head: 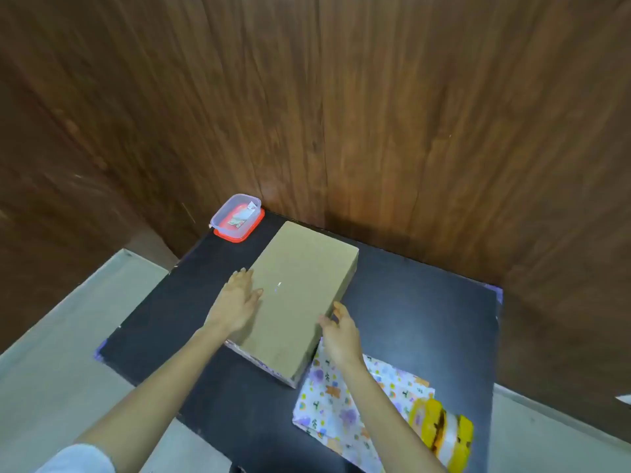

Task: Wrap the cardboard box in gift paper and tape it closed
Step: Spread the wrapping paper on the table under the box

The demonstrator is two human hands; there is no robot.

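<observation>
Far-left of the cardboard box (300, 288), at the back corner of the desk (426, 319), stands a clear plastic container (236, 218) on a red lid. It holds small scraps that are too small to identify.

The left hand (235, 303) lies against the box's left long edge with its fingers straight and flat, gripping nothing.

The box itself lies flat and bare near the middle of the desk, set at an angle, with its top face unwrapped. A patterned strip shows along its near lower edge. Whether that is paper trapped beneath it cannot be told.

The right hand (341, 336) is at the box's near right edge with its fingers loosely spread and empty. Contact with the cardboard cannot be confirmed.

Near-right of the box, the gift paper (327, 401) lies partly folded on the desk, one corner reaching the box's near end. A yellow-and-white tape roll (444, 435), blurred, rests on its far right portion.

Assessment: the task is at its opening step, positioning the box, and no face is covered or taped. The next move appears to call for clearing the tape roll off the paper, spreading the sheet flat, and seating the box squarely on it. The paper is thin and likely to crease or slide on the smooth desk.
</observation>
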